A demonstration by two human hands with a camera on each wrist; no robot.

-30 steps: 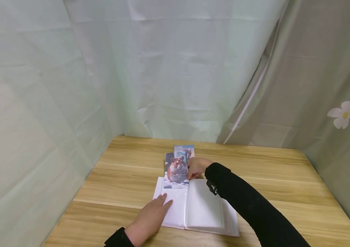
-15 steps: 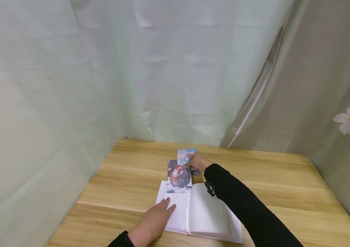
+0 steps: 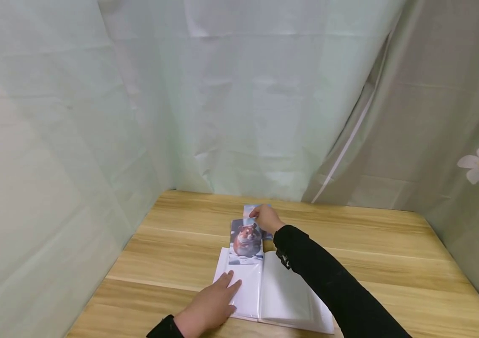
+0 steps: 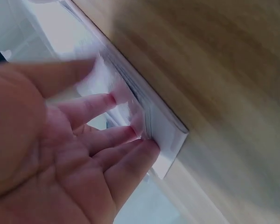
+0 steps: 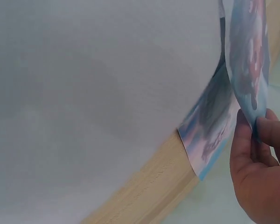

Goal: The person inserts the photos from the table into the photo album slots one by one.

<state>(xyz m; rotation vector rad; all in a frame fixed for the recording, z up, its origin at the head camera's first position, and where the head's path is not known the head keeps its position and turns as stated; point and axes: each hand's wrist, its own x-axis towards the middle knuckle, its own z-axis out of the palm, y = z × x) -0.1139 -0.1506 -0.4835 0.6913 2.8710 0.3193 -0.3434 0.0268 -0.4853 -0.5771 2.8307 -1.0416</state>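
Note:
A white photo album [image 3: 286, 291] with clear sleeves lies spread on the table. My left hand [image 3: 212, 303] rests on its left page with the fingers extended; in the left wrist view the fingertips [image 4: 144, 147] touch the sleeve by the page edge. A hamster photo card [image 3: 246, 241] overlaps the top of that page. At its upper right corner is my right hand [image 3: 268, 219], and in the right wrist view thumb and fingers pinch the bent-up card [image 5: 246, 60]. Beneath it a second picture card [image 5: 210, 126], bluish and pink, lies partly covered by the hand in the head view.
The wooden table [image 3: 172, 253] extends to both sides of the album. Pale curtains [image 3: 239, 117] hang behind and beside it, with a white flower print on the right. My right sleeve [image 3: 328, 277] crosses over part of the album's right page.
My right hand has moved from beside the hamster card's lower right edge up to its top corner, now over the second card. The left hand stays on the page. The view has shifted slightly.

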